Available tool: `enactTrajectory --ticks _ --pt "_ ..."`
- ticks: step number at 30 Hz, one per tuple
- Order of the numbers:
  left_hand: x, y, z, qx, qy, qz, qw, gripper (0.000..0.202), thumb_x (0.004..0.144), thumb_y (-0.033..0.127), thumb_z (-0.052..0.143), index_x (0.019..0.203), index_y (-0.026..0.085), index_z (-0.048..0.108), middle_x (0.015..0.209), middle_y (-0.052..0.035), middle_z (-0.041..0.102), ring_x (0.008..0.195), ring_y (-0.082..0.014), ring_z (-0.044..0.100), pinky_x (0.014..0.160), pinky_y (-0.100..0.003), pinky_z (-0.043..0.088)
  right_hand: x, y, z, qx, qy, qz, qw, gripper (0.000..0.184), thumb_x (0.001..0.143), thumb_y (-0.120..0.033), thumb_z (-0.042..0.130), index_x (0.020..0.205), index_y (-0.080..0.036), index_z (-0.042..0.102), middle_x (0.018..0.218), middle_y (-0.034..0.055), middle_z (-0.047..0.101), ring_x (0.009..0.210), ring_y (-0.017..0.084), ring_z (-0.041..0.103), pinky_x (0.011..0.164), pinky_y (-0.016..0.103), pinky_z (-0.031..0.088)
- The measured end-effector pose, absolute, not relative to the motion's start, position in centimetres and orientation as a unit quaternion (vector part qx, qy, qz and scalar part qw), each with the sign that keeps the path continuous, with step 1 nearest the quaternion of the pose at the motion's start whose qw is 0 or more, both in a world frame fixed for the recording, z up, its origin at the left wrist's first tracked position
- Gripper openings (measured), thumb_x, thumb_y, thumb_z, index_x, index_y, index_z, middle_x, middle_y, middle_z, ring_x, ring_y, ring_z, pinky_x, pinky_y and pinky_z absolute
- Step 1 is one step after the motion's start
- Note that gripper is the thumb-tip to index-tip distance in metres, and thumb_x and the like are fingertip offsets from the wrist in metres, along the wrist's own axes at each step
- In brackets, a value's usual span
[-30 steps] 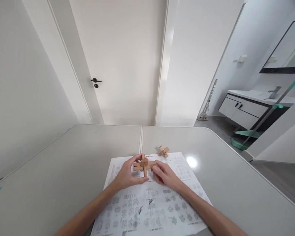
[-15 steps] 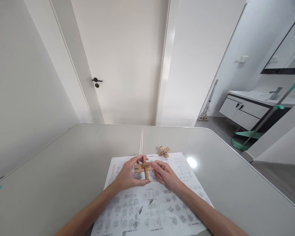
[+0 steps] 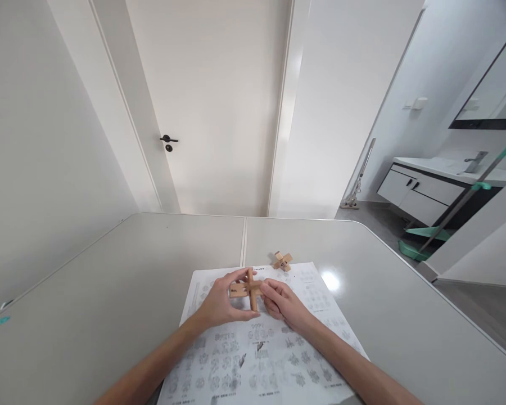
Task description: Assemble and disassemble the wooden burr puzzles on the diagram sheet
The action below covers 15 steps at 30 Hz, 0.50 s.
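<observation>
Both hands hold a light wooden cross-shaped puzzle just above a printed sheet. My left hand grips its left side, thumb below and fingers curled over the top. My right hand pinches the right end of the horizontal bar with bent fingers. A second, smaller wooden cross puzzle lies on the table at the sheet's far edge, apart from both hands.
The grey table has a seam down its middle and a rounded far right corner. Behind it stand a white door with a black handle and white walls. To the right are a vanity cabinet and green cleaning tools on the floor.
The puzzle has turned slightly in my hands, its upright bar now more vertical. My right fingers have shifted closer on the bar's end. The view has drifted a little.
</observation>
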State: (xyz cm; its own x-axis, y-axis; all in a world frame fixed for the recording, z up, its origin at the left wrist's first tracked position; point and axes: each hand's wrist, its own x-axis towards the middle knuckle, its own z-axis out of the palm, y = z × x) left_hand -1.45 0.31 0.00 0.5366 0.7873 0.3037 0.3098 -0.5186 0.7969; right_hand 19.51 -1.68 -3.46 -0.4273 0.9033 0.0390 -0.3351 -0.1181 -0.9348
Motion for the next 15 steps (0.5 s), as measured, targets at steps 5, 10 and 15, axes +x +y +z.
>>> enactTrajectory --ticks 5,10,15 --pt "-1.77 0.66 0.21 0.782 0.319 0.321 0.429 0.087 0.063 0.037 0.092 0.14 0.027 0.055 0.136 -0.0102 0.064 0.124 -0.0319 0.061 0.109 -0.049 0.048 19.43 -1.81 -3.27 -0.27 -0.484 0.716 0.425 0.038 0.093 -0.055 0.063 0.083 -0.019 0.056 0.045 -0.0108 0.042 0.037 0.005 0.023 0.04 0.023 0.018" --pt "-1.76 0.8 0.09 0.768 0.345 0.325 0.43 0.089 0.066 0.039 0.091 0.145 0.028 0.051 0.146 -0.0094 0.058 0.136 -0.0336 0.051 0.116 -0.053 0.038 19.27 -1.64 -3.34 -0.245 -0.451 0.74 0.435 0.038 0.092 -0.055 0.065 0.09 -0.017 0.059 0.048 -0.0091 0.047 0.039 0.006 0.027 0.042 0.023 0.02" --pt "-1.56 0.67 0.01 0.753 0.354 0.33 0.447 0.05 0.081 0.042 0.078 0.126 0.025 0.065 0.151 -0.0112 0.052 0.124 -0.0308 0.061 0.109 -0.047 0.045 19.3 -1.47 -3.33 -0.242 -0.408 0.76 0.445 0.041 0.089 -0.055 0.069 0.077 -0.018 0.053 0.048 -0.0078 0.047 0.039 0.005 0.028 0.043 0.024 0.017"
